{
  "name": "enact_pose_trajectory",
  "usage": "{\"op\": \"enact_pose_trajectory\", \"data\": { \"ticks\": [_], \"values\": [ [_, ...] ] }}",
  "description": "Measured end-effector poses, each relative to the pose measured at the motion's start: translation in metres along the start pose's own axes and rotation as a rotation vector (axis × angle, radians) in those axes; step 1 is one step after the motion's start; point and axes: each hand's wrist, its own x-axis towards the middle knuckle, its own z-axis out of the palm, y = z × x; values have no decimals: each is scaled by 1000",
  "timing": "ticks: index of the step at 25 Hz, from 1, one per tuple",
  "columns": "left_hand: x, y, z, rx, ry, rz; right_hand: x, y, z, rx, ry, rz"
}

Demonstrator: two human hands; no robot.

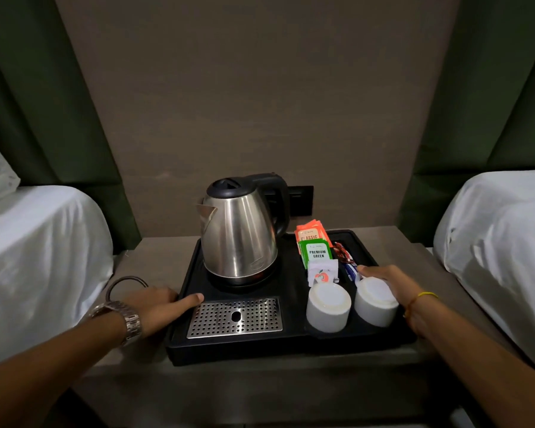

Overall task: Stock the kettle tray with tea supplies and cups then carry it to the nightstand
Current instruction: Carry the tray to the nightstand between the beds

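A black kettle tray [229, 350] rests on the grey nightstand [155, 257]. On it stand a steel kettle [238, 236], a perforated drip grate [235, 318], two upturned white cups [328, 307] [376, 304], orange tea bags [309, 234], green tea bags [317, 253], a white sachet [322, 273] and stick sachets [343, 254]. My left hand [161, 304] grips the tray's left rim, thumb on top. My right hand [393, 282] holds the right rim, its thumb lying over the right cup; its fingers are hidden behind the rim.
White-sheeted beds flank the nightstand, one at left [37, 242] and one at right [501, 227]. A dark wall socket [301, 199] sits behind the kettle. A grey cord loop [124, 282] lies left of the tray by my wrist.
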Motion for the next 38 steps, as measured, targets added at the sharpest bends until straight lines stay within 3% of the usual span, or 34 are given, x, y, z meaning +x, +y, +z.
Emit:
{"op": "enact_pose_trajectory", "data": {
  "ticks": [5,9,17,30,36,38],
  "values": [
    [10,-1,-9,416,177,166,4,-3,8,11,-1,37],
    [17,-2,-10,490,239,169,-3,-3,14,106,129,12],
    [23,-14,11,59,241,155,-24,10,14,178,279,-119],
    [6,-2,27,-137,172,75,-25,31,5,-29,51,-315],
    [-1,8,21,-283,91,38,-24,42,9,-143,122,-492],
    [-2,9,21,-495,71,-23,-21,47,10,-162,141,-532]
  ]
}}
